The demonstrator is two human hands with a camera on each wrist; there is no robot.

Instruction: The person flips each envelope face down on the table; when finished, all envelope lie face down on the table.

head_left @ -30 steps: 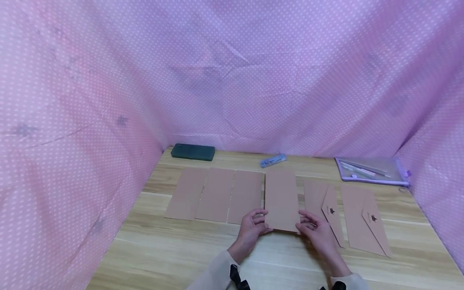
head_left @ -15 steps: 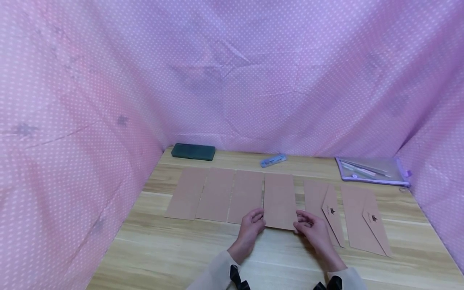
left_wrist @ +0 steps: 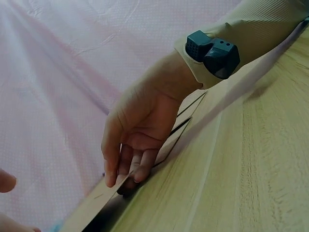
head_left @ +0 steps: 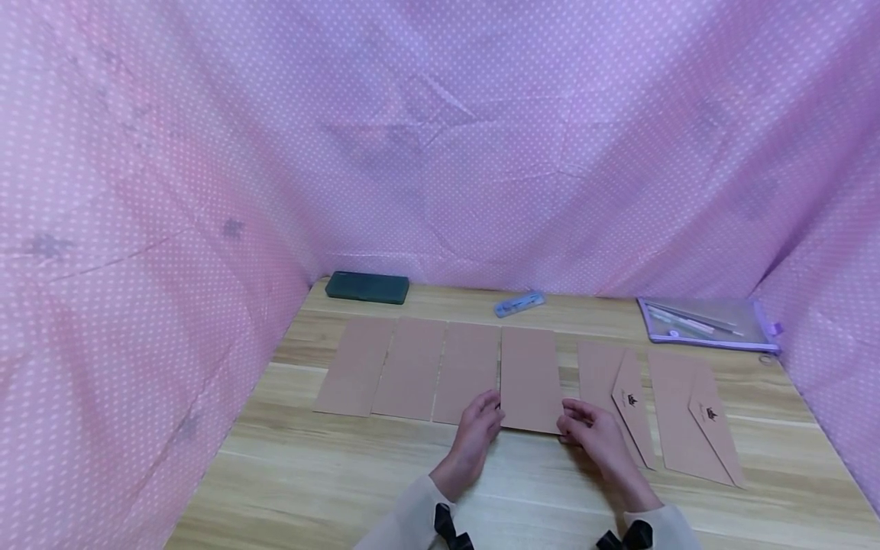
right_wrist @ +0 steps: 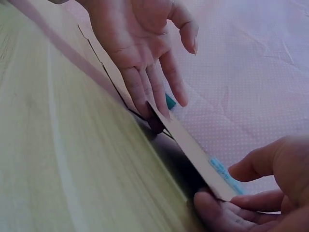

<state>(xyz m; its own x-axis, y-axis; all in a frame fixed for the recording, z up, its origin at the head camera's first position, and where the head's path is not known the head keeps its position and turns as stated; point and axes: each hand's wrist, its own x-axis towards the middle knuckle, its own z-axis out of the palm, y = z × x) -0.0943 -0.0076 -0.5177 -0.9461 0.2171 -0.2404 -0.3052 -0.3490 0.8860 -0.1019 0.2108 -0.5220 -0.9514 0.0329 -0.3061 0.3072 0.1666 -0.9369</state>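
A plain brown envelope (head_left: pixel 529 380) lies at the right end of a row of plain ones, its front edge slightly raised over a dark shadow. At its front right corner my right hand (head_left: pixel 598 439) pinches it. In the left wrist view that hand's thumb (left_wrist: pixel 111 159) is above the paper, with fingers below. My left hand (head_left: pixel 473 439) touches the left edge with nearly straight fingers (right_wrist: pixel 140 89), their tips partly hidden under the paper. Its thumb (right_wrist: pixel 186 29) stands away from the envelope.
Left are three more plain envelopes, the closest one (head_left: pixel 467 374) alongside. To the right lie two crown-printed envelopes (head_left: pixel 615 401) with flaps showing. Behind are a dark green case (head_left: pixel 367 288), a small blue item (head_left: pixel 519 304) and a purple-edged zip pouch (head_left: pixel 708 325) of pens.
The envelope between my hands has moved down and slightly left, in beside the row. My right hand shifted left with it, and my left fingers drew back a little.
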